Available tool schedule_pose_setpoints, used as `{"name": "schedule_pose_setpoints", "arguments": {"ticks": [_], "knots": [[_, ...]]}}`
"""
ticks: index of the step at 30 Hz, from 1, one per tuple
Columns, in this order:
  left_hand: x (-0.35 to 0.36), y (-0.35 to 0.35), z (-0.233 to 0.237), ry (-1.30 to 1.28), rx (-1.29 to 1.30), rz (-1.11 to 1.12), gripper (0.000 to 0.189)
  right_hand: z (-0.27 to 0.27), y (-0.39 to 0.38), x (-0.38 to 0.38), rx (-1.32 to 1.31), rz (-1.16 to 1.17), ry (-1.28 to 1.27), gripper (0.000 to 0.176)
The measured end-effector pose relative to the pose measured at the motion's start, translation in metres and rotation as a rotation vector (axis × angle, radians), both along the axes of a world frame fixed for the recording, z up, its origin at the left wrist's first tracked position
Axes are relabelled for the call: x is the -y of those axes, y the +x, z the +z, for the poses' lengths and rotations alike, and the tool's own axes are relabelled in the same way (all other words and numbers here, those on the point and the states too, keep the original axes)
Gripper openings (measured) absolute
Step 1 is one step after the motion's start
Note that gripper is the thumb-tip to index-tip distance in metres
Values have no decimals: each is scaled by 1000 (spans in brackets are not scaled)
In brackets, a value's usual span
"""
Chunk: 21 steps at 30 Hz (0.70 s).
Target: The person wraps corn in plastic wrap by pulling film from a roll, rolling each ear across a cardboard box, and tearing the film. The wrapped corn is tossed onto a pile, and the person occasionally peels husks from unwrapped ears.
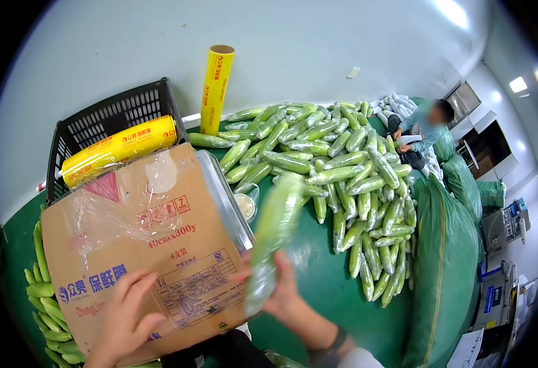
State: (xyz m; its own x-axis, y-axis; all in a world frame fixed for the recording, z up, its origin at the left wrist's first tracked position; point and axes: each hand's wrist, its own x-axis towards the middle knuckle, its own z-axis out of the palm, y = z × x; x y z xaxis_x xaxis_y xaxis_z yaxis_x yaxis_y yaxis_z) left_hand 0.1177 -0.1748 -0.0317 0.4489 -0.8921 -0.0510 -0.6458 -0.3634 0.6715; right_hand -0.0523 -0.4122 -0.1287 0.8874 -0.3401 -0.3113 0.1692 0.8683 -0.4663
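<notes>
**Film-wrapped produce piles up on a packing table**

A green-topped table (318, 288) carries the scene, and a brown cardboard box (158, 245) printed with blue and red characters stands at its near-left corner. To the right of the box and beyond it, a broad heap of long green vegetables in clear film (336, 165) covers much of the table. Further right of the box, at the table's edge, stands a bulging green woven sack (447, 264). Behind the box sits a black plastic lattice crate (109, 116), with a yellow roll of cling film (119, 150) lying across it just above the box's top edge. A second yellow roll (215, 89) stands upright behind and to the right of the box, at the heap's near end. A grey metal tray (223, 196) lies against the box's right side. Left of the box and below it, bare green vegetables (45, 300) are stacked along the table's rim. Far beyond the box, past the heap, a seated co-worker in a teal top (425, 126) bends over more produce.

Just right of the box, the person's right hand (281, 288) has its fingers curled around the lower end of a film-wrapped green vegetable (275, 233), held upright and blurred. The left hand (125, 319) lies open on the box's front face, fingers spread, gripping nothing.
</notes>
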Motion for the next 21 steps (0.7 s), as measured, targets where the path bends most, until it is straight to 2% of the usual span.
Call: {"name": "schedule_pose_setpoints", "arguments": {"ticks": [1, 3, 5, 6, 7, 8, 10, 12, 13, 14, 16, 17, 19, 20, 21], "knots": [[-15, -1, -12, 7, -133, 125, 51, -2, -11, 23, -134, -159, -53, 63], [-45, 1, -26, 29, -114, 248, 46, -29, -41, 92, -384, -368, -108, 50], [-80, 6, -36, 53, -106, 368, 43, -36, -62, 168, -529, -583, -296, 40], [-96, 7, -44, 69, -106, 424, 41, -45, -76, 218, -520, -674, -463, 38], [-110, 8, -54, 45, -80, 477, 40, -42, -92, 272, -500, -659, -654, 39], [-123, 10, -64, 19, -50, 527, 39, -20, -87, 304, -543, -881, -797, 40], [-136, 8, -74, 11, 38, 581, 38, -3, -87, 363, -360, -1313, -744, 51], [-141, 3, -81, 48, 141, 585, 38, 3, -74, 364, -445, -1197, -759, 53], [-140, 1, -85, 39, 80, 625, 41, 2, -63, 361, -482, -1135, -769, 54], [-138, 1, -86, 77, 124, 591, 42, -9, -52, 348, -320, -932, -808, 53], [-135, -6, -76, 185, 208, 538, 46, -9, -10, 258, -308, -615, -908, 37], [-148, -2, -98, 175, 316, 544, 51, 2, 8, 197, -378, -479, -893, 30], [-133, 2, -88, 182, 273, 566, 51, -2, 18, 108, -315, 8, -1198, 26], [-129, 11, -87, 191, 356, 533, 53, -2, 25, 77, -180, 198, -1550, 28], [-122, 22, -82, 205, 351, 558, 54, 4, 36, 45, -81, 302, -1756, 35]]}}
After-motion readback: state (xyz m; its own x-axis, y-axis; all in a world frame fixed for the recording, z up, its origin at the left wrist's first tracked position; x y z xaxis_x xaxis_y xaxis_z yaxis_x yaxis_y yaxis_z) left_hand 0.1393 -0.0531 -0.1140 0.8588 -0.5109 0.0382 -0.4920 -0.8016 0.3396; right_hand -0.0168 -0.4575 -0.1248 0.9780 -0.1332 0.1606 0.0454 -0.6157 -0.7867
